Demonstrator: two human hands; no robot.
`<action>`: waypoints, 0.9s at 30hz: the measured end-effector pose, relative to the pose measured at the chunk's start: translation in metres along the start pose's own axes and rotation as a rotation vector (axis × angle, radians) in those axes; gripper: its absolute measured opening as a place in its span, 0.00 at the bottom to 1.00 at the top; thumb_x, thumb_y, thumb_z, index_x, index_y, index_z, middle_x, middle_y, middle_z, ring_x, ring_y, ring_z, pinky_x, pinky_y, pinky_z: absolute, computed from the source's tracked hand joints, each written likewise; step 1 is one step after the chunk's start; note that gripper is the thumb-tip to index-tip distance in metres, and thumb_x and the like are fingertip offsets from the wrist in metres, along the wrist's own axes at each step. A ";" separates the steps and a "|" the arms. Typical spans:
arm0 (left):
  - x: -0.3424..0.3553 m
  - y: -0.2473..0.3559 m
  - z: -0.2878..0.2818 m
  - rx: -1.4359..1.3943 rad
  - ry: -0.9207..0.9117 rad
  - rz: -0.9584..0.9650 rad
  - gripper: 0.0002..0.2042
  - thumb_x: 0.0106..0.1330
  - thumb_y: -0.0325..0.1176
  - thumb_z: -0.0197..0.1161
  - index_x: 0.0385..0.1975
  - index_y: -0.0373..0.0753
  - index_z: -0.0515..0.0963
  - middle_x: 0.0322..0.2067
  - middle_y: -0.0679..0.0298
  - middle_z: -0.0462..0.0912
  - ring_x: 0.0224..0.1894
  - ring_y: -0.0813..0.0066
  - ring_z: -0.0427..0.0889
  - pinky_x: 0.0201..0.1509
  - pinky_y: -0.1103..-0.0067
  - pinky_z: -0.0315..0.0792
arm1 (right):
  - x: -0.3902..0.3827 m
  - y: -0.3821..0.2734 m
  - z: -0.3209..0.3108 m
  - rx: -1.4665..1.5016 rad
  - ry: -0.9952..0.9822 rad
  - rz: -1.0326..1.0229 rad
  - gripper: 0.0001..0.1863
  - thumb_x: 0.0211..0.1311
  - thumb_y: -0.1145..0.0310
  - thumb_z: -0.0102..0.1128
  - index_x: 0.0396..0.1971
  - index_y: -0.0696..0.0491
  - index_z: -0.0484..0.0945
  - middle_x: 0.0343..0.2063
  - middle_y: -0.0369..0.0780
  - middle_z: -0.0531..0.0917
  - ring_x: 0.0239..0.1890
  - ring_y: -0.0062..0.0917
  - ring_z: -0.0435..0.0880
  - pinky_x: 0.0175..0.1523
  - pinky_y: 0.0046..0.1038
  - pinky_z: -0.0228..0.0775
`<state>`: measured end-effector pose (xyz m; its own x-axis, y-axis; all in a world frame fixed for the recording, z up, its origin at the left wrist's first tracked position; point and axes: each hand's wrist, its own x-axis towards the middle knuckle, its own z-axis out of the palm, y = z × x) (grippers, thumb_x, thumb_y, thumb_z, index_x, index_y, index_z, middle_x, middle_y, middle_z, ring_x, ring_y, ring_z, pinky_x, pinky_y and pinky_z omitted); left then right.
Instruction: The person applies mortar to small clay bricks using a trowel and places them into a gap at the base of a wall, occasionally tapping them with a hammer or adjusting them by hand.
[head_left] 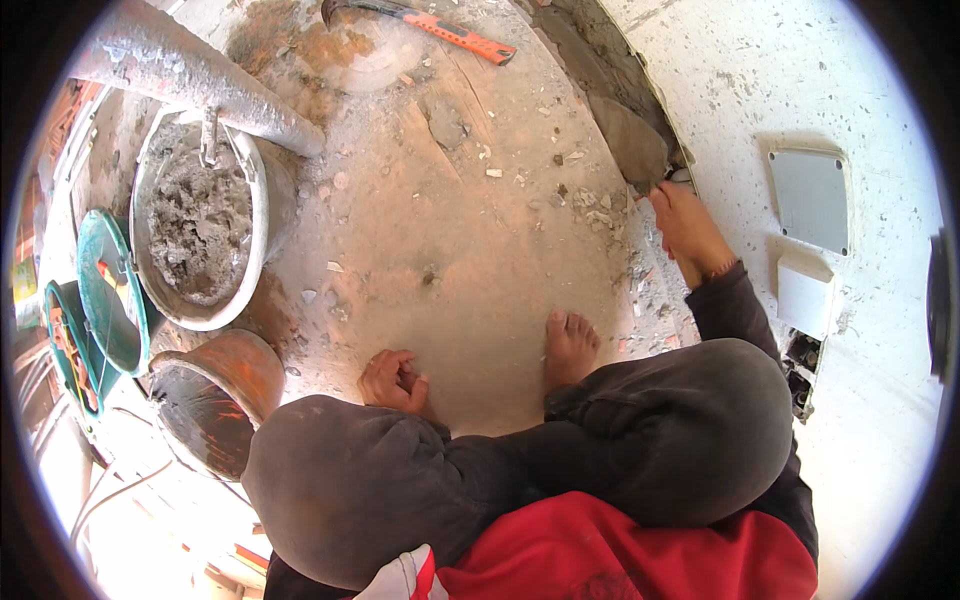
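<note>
My right hand (690,230) is closed round the wooden handle of a trowel (628,140), low against the base of the white wall. The trowel's grey-brown blade lies by a strip of wet mortar (568,50) running along the wall's foot. Loose crumbs and rubble lie just beside the blade. My left hand (393,380) hangs past my left knee, just above the floor. Its fingers are loosely curled in, and no object shows in them. My bare foot (570,345) stands on the dusty floor between the two hands.
A bucket of grey mortar (200,225) stands at left, beside a crusted pole (190,70). Green buckets (112,290) and a tipped orange-brown bucket (215,400) are nearer. An orange-handled tool (460,38) lies at the far side. The wall (720,80) carries a grey cover plate (810,200).
</note>
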<state>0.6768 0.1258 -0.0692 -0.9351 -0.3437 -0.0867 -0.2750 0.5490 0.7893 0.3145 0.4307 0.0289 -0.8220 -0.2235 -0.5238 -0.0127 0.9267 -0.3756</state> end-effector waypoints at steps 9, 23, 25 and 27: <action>0.000 0.001 -0.003 -0.021 -0.027 -0.065 0.16 0.40 0.30 0.68 0.32 0.39 0.78 0.21 0.63 0.74 0.21 0.69 0.73 0.25 0.76 0.68 | -0.052 0.030 0.012 0.029 0.081 0.041 0.17 0.70 0.62 0.43 0.34 0.63 0.73 0.26 0.55 0.79 0.22 0.43 0.81 0.30 0.40 0.71; -0.001 0.003 -0.003 0.004 -0.034 -0.088 0.15 0.40 0.30 0.68 0.32 0.39 0.78 0.22 0.62 0.74 0.23 0.66 0.75 0.29 0.73 0.71 | 0.034 -0.036 -0.002 0.558 -0.101 0.132 0.19 0.70 0.58 0.44 0.29 0.59 0.73 0.19 0.36 0.74 0.14 0.23 0.74 0.19 0.29 0.68; -0.001 0.001 -0.002 0.013 -0.033 -0.079 0.15 0.40 0.30 0.68 0.32 0.39 0.78 0.22 0.62 0.74 0.24 0.65 0.75 0.29 0.73 0.71 | 0.023 -0.027 -0.001 0.602 -0.132 0.177 0.18 0.70 0.57 0.43 0.31 0.58 0.73 0.19 0.35 0.73 0.13 0.21 0.72 0.18 0.26 0.67; -0.002 -0.003 -0.001 0.004 -0.011 -0.026 0.15 0.41 0.31 0.68 0.32 0.38 0.78 0.21 0.64 0.73 0.21 0.70 0.72 0.26 0.76 0.68 | 0.008 -0.026 -0.001 0.627 -0.131 0.230 0.18 0.71 0.57 0.43 0.33 0.58 0.73 0.19 0.34 0.73 0.13 0.20 0.72 0.17 0.25 0.67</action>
<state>0.6795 0.1245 -0.0710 -0.9298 -0.3500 -0.1137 -0.3003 0.5429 0.7842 0.3079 0.4050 0.0355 -0.6882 -0.1126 -0.7168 0.5195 0.6132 -0.5951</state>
